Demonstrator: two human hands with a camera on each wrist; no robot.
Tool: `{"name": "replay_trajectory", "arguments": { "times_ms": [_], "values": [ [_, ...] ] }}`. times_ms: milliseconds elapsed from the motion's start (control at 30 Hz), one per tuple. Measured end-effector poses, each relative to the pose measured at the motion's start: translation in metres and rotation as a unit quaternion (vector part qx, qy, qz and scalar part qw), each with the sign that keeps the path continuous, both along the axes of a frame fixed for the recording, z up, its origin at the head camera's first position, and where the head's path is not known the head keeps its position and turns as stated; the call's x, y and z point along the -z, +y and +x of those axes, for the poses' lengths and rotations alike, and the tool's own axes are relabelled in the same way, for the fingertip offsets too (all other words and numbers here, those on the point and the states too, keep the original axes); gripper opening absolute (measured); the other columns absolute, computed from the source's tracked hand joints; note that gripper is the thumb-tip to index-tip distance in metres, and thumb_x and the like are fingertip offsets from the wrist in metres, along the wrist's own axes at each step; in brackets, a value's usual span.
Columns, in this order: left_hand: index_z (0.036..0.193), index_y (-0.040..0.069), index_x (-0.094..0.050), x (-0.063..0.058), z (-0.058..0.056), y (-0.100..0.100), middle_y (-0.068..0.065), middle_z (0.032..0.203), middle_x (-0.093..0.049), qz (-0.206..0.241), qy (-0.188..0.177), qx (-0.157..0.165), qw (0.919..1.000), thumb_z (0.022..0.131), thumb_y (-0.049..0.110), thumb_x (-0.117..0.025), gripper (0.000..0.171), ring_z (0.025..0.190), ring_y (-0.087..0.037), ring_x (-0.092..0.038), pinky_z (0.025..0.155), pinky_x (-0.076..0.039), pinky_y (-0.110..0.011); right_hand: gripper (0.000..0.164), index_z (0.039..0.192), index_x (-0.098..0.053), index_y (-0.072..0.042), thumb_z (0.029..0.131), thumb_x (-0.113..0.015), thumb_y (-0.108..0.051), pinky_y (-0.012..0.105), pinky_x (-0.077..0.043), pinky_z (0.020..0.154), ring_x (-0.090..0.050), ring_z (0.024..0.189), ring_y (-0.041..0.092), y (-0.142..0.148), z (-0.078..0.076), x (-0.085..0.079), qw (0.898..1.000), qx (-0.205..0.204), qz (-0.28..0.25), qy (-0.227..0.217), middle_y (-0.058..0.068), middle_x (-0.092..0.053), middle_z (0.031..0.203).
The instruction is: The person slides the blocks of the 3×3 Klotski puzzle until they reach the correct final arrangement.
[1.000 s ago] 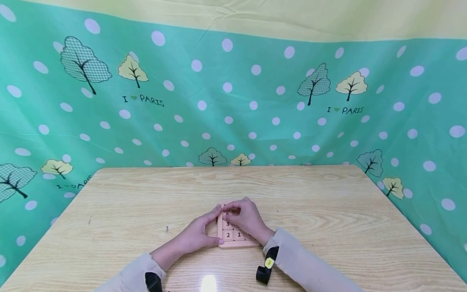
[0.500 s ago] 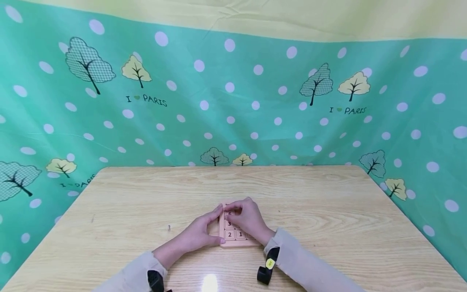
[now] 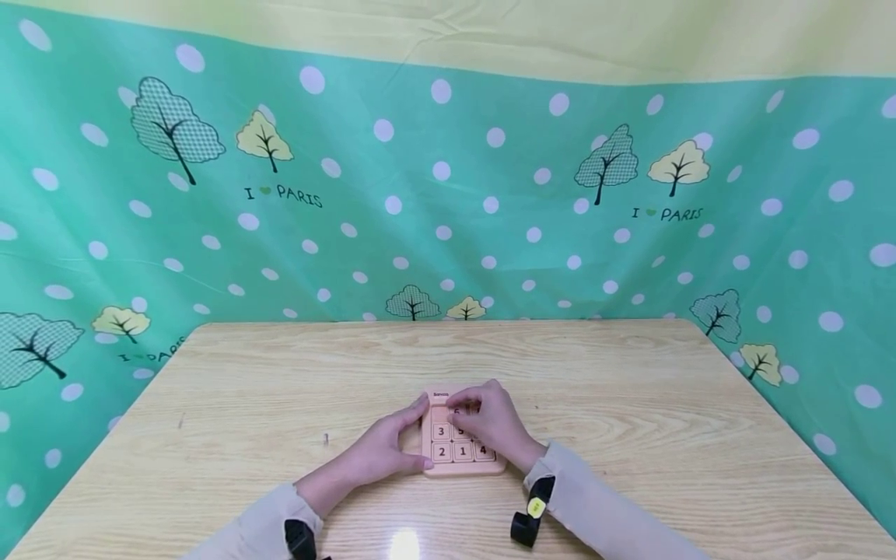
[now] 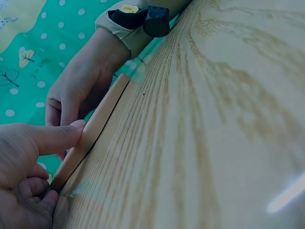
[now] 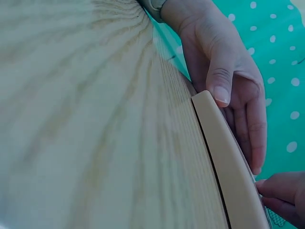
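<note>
On my monitor the left hand (image 3: 378, 449), thumb and fingers spread, touches the nine-o'clock side of the tray (image 3: 463, 469) on the table (image 3: 616, 389). Inside sit numbered tiles (image 3: 463, 451), 2-1-4 nearest six; its label (image 3: 441, 394) end points to twelve, long axis unclear to me. The right hand (image 3: 494, 420) bends over one o'clock; I can't tell whether it pinches a tile.

Left hand (image 4: 26, 157) against a tan board (image 4: 96, 123), right hand (image 4: 81, 90) beyond
</note>
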State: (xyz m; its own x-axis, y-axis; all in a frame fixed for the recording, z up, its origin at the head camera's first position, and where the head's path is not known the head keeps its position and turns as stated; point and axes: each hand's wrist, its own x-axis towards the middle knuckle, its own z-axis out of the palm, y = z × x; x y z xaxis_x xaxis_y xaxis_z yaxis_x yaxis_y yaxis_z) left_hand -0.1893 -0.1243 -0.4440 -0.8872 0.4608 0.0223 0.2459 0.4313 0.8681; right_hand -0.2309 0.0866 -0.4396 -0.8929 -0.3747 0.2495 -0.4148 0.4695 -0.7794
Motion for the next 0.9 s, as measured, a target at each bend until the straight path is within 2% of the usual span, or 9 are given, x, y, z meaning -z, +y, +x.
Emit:
{"name": "replay_trajectory", "arguments": {
  "times_ms": [300, 367, 500, 600, 700, 900],
  "values": [
    [0.146, 0.000, -0.026, 0.001, 0.000, 0.001, -0.012, 0.155, -0.019, 0.002, -0.002, -0.002, 1.0000, 0.073, 0.024, -0.079, 0.094, 0.142, -0.031, -0.016, 0.115, -0.012, -0.046, 0.017, 0.094, -0.075, -0.012, 0.077, -0.075, -0.010, 0.022, -0.045, 0.067, -0.056, 0.077, 0.010, 0.007, -0.001, 0.002, 1.000, 0.012, 0.024, 0.008, -0.002, -0.071, 0.095],
    [0.146, 0.000, -0.026, 0.001, 0.000, 0.001, -0.012, 0.155, -0.019, 0.003, -0.001, -0.002, 1.0000, 0.073, 0.024, -0.079, 0.093, 0.142, -0.031, -0.016, 0.115, -0.012, -0.047, 0.017, 0.095, -0.075, -0.012, 0.078, -0.075, -0.010, 0.022, -0.045, 0.067, -0.055, 0.078, 0.010, 0.007, -0.001, 0.002, 1.000, 0.012, 0.024, 0.004, -0.003, -0.070, 0.095],
    [0.146, 0.000, -0.026, 0.002, 0.000, 0.001, -0.012, 0.155, -0.019, 0.004, -0.003, -0.002, 1.0000, 0.073, 0.023, -0.079, 0.093, 0.142, -0.031, -0.016, 0.115, -0.011, -0.047, 0.019, 0.096, -0.075, -0.012, 0.077, -0.075, -0.012, 0.029, -0.047, 0.077, -0.057, 0.088, 0.014, 0.009, 0.000, 0.003, 1.000, 0.018, 0.016, -0.004, -0.002, -0.069, 0.099],
    [0.146, 0.000, -0.026, 0.001, 0.001, 0.001, -0.012, 0.155, -0.019, 0.002, -0.003, -0.003, 1.0000, 0.073, 0.024, -0.079, 0.094, 0.142, -0.031, -0.016, 0.115, -0.011, -0.046, 0.023, 0.099, -0.074, -0.013, 0.076, -0.077, -0.014, 0.033, -0.043, 0.082, -0.054, 0.094, 0.016, 0.010, 0.002, 0.004, 1.000, 0.024, 0.005, -0.016, -0.002, -0.067, 0.102],
    [0.147, 0.001, -0.026, 0.000, 0.001, 0.001, -0.012, 0.155, -0.019, 0.002, -0.002, -0.004, 1.0000, 0.072, 0.024, -0.080, 0.095, 0.142, -0.031, -0.016, 0.115, -0.011, -0.046, 0.024, 0.100, -0.074, -0.015, 0.076, -0.077, -0.018, 0.030, -0.042, 0.079, -0.050, 0.090, 0.015, 0.011, 0.005, 0.004, 0.999, 0.021, -0.003, -0.032, -0.003, -0.066, 0.102],
    [0.147, 0.002, -0.026, -0.002, 0.001, 0.000, -0.011, 0.155, -0.019, 0.002, -0.001, -0.002, 1.0000, 0.073, 0.025, -0.079, 0.094, 0.142, -0.031, -0.016, 0.115, -0.011, -0.048, 0.025, 0.103, -0.074, -0.015, 0.078, -0.076, -0.021, 0.023, -0.042, 0.071, -0.046, 0.084, 0.014, 0.009, 0.010, 0.001, 0.999, -0.012, -0.001, -0.044, -0.001, -0.060, 0.095]
  ]
}}
